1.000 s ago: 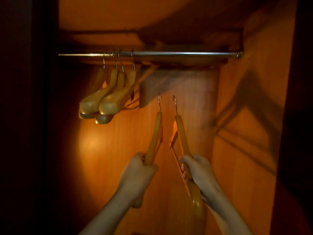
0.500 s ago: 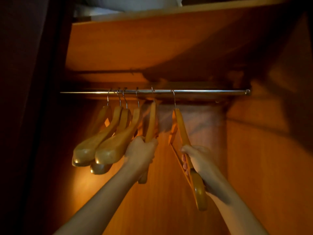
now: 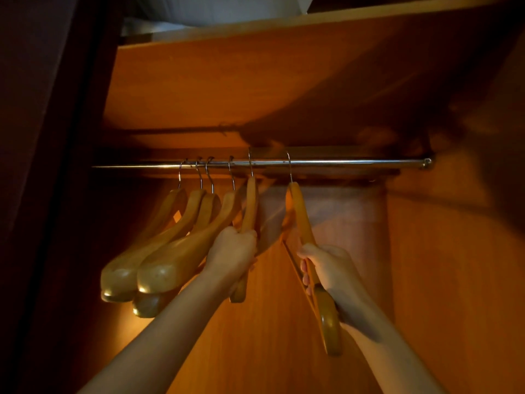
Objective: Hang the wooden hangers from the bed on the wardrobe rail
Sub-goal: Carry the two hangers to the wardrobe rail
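Left hanger [image 3: 250, 206] and right hanger [image 3: 301, 220] held up at the wardrobe rail [image 3: 355, 163]

Nearest us, our left hand [image 3: 231, 250] curls round the left hanger's arm, and our right hand [image 3: 329, 268] wraps its fingers [image 3: 304, 275] round the right hanger's. Both hooks reach the rail, right of four hung hangers [image 3: 176, 260]; we cannot tell whether they are seated. We judge the hangers stiff, smooth and fairly light, best gripped mid-arm so the hook steers.
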